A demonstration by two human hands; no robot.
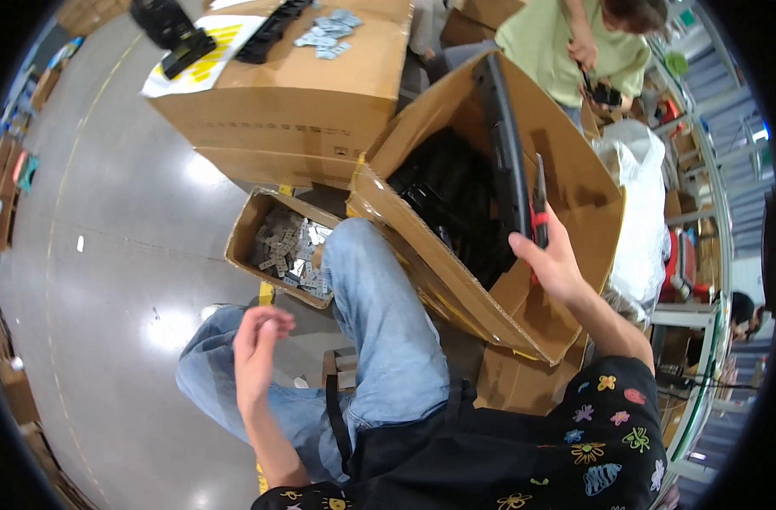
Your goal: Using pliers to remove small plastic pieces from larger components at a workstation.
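My right hand (554, 262) is closed over the large cardboard box (439, 270), gripping red-handled pliers (538, 204) whose jaws point away from me. Alongside them, a long curved black plastic part (503, 136) stands up from the same hand, with my thumb against its near end. Dark plastic parts (443, 187) fill much of that box. Above my left thigh, my left hand (259, 340) has its fingers bent in toward the thumb; anything between them is too small to make out. Beyond it, a small carton (243, 246) contains many small grey metal plates (290, 246).
Another carton (269, 127) at the back bears grey plates (327, 34) and black parts (171, 38). A co-worker (566, 42) in light green handles a black piece at the far right. White plastic bags (639, 204) and metal shelving (694, 319) line the right side.
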